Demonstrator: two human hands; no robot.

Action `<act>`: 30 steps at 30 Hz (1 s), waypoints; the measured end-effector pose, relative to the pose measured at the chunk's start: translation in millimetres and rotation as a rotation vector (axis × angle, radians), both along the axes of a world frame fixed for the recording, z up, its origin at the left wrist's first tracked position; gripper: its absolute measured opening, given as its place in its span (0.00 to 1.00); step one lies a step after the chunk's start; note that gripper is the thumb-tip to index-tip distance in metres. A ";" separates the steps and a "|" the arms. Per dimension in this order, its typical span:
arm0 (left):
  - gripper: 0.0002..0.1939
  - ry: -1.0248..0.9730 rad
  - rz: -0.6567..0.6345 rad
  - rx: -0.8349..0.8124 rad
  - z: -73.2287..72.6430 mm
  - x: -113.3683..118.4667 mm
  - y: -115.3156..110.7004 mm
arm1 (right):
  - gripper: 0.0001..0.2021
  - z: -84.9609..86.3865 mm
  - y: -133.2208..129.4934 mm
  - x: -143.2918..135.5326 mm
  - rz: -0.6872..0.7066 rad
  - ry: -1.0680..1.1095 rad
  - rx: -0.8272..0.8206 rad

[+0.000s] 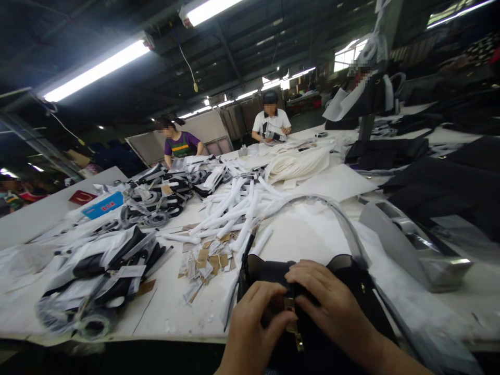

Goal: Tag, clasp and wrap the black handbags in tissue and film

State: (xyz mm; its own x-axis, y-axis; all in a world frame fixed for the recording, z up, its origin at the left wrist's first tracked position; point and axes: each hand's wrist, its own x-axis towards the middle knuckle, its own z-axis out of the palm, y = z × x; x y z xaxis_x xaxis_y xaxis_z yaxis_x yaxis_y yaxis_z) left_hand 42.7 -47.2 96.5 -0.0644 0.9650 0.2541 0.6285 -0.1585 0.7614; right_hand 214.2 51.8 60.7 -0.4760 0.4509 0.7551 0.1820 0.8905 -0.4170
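A black handbag (377,310) stands at the table's near edge, its looped handle (347,229) wrapped in clear plastic. On its front is a gold-coloured metal clasp (289,303) on a dark strap. My left hand (253,323) is closed, thumb and fingers pinching at the clasp from the left. From the other side my right hand (338,299) grips the strap at the clasp's upper end, its fingers bent over the bag's top edge. The clasp is partly covered by my fingers. Lower down, a second gold fitting (299,342) shows on the bag.
Left of the bag lie cardboard tags (211,260) and white tubes (234,208). Plastic-wrapped black bags (105,271) are piled further left. A grey tape dispenser (414,245) and black material (461,182) occupy the right. Two people (182,143) work across the table; another is partly hidden at right.
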 end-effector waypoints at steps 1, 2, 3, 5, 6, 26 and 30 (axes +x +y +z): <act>0.14 -0.034 -0.004 -0.026 -0.2 -0.2 0.5 | 0.15 0.8 -1.4 -0.9 0.002 0.003 -0.019; 0.14 -0.077 -0.008 -0.056 -1.1 -0.3 1.0 | 0.14 1.4 -2.9 -1.8 0.002 0.004 -0.040; 0.15 -0.129 -0.011 -0.088 -2.5 -0.3 1.5 | 0.14 1.9 -4.3 -2.5 -0.001 0.007 -0.058; 0.17 -0.250 -0.013 -0.155 -6.2 0.3 2.3 | 0.15 2.1 -6.8 -3.2 -0.010 0.018 -0.080; 0.18 -0.314 -0.011 -0.187 -8.2 1.0 2.4 | 0.15 1.9 -7.7 -3.0 -0.012 0.024 -0.087; 0.09 0.050 0.209 0.450 -24.1 4.0 -0.5 | 0.10 18.1 17.3 -2.2 0.154 -0.156 0.003; 0.08 0.014 0.222 0.440 -26.8 4.7 0.1 | 0.10 21.1 21.8 3.3 0.247 -0.191 0.080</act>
